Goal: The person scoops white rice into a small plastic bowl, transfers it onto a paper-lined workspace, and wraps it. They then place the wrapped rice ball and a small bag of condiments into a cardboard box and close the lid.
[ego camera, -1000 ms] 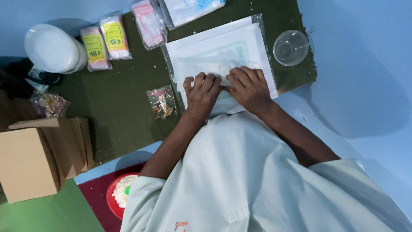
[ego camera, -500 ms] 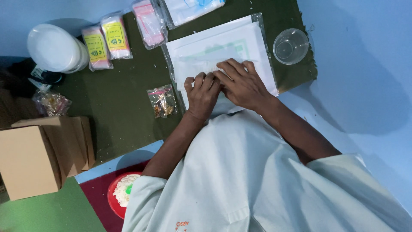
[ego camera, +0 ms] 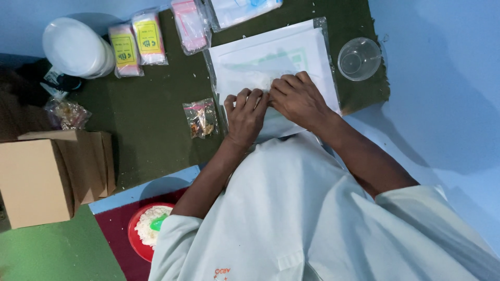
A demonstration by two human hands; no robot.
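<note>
**Both hands pressing a clear bag on the green mat**

The left hand (ego camera: 246,115) and right hand (ego camera: 298,99) are lying fingers-down, side by side, pressing a clear plastic bag (ego camera: 271,62) of possibly white powder on the green mat (ego camera: 151,125); neither is clenching; a clear cup (ego camera: 359,58) is standing right of the bag; a small snack packet (ego camera: 199,117) is lying left of it.

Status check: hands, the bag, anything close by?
Left hand and right hand side by side, fingers pressing flat on the clear plastic bag. Bag flat on the dark green mat. Small snack packet just left of the left hand, apart from it.

Home packing spot: bagged packets (ego camera: 136,42), carton (ego camera: 44,177).
</note>
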